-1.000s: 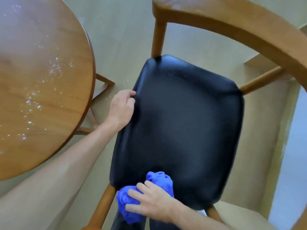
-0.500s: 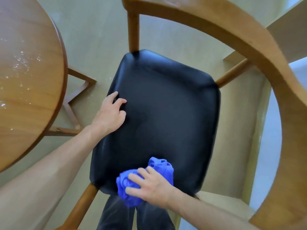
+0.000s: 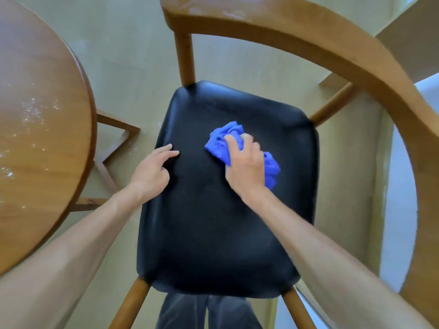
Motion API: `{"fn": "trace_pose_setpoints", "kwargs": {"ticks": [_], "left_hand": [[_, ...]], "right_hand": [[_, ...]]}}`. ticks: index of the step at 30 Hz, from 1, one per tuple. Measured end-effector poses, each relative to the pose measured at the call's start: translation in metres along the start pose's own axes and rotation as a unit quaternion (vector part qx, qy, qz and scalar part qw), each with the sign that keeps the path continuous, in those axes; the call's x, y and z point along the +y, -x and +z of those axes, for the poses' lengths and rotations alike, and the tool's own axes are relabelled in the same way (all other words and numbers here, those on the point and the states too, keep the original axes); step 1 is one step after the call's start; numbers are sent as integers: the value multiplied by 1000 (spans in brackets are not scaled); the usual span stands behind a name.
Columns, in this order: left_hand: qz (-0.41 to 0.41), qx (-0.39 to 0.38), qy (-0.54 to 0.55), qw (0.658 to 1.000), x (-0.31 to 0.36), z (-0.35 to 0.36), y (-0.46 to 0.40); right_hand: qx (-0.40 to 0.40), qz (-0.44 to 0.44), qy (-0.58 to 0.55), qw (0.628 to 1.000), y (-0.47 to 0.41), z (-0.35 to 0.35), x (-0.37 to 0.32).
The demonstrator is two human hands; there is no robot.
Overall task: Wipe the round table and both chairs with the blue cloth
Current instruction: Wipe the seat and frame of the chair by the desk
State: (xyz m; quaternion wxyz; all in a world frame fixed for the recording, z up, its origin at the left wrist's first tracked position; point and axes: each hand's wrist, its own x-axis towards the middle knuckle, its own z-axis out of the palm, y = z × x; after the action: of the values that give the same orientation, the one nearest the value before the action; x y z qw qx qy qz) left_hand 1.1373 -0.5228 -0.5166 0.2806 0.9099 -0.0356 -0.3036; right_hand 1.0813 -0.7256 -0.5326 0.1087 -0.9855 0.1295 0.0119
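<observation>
A wooden chair with a black padded seat point(image 3: 213, 233) fills the middle of the view, its curved wooden backrest point(image 3: 332, 43) arching over the top and right. My right hand point(image 3: 245, 167) grips the bunched blue cloth point(image 3: 222, 143) and holds it against the far right part of the seat. My left hand point(image 3: 152, 172) rests on the seat's left edge with fingers loosely spread. The round wooden table point(image 3: 40, 138) lies at the left, with small bright specks on its top.
The table's wooden base struts point(image 3: 114, 138) stand on the pale floor between table and chair. A pale wall edge and a step point(image 3: 384, 162) run along the right of the chair. My dark trouser legs point(image 3: 206, 314) show below the seat's front.
My right hand has carried the blue cloth from the seat's near edge up to its far right part. The left hand stays at the left edge. The view has shifted.
</observation>
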Motion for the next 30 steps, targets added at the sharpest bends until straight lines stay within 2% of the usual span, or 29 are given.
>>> {"fn": "trace_pose_setpoints", "kwargs": {"ticks": [1,2,3,4,6,7,8,9,10,11,12,13,14,15,17,19,21,23,24,25,27,29,30], "left_hand": [[-8,7,20,1000,1,-4,-2],[-7,9,27,1000,1,-7,-3],[1,3,16,1000,2,-8,-2],[11,-9,-5,1000,3,-8,-1],[23,-30,-35,999,3,-4,1],[24,-34,-39,998,2,-3,2],[24,-34,-40,998,1,-2,3],[24,-35,-40,998,0,-1,3],[23,-36,-43,998,-2,0,4],[22,-39,-45,998,-3,0,5],[22,-40,-46,998,-4,1,6],[23,-40,-45,998,-4,1,6],[24,-41,-43,998,-3,0,5],[25,-41,-39,998,-1,0,4],[27,-37,-34,998,1,-1,4],[30,-47,-47,997,4,3,5],[12,-56,-80,995,6,6,7],[-3,-63,-146,987,12,9,5],[-2,-63,-191,980,16,11,3],[5,-62,-237,969,20,14,2],[27,-64,-310,948,26,23,2],[45,-68,-338,938,28,34,3],[50,-71,-340,936,27,39,3]], "right_hand": [[-26,-82,-31,996,39,6,-22],[-86,-167,-63,980,84,9,-39],[-146,-255,-64,954,127,10,-48],[-172,-339,-47,924,157,10,-49],[-180,-462,-33,868,160,9,-28],[-164,-486,-18,858,136,5,-14],[-131,-479,8,868,102,-1,1],[-88,-424,32,901,61,-8,18],[-43,-323,46,944,18,-15,37],[-8,-188,71,980,-24,-23,60],[15,-22,58,998,-57,-28,85],[24,122,8,992,-74,-31,100],[12,206,-18,978,-74,-34,102],[12,215,-13,977,-59,-34,90],[6,80,-8,997,7,-18,54],[-68,-110,-35,991,102,-5,18],[-155,-300,-22,941,159,-2,10],[-170,-446,0,879,154,-8,40],[-165,-481,17,861,137,-14,60],[-151,-485,32,861,117,-22,80],[-90,-397,49,912,75,-35,121],[-46,-145,29,988,47,-41,149],[-40,16,-1,999,44,-39,155]]}}
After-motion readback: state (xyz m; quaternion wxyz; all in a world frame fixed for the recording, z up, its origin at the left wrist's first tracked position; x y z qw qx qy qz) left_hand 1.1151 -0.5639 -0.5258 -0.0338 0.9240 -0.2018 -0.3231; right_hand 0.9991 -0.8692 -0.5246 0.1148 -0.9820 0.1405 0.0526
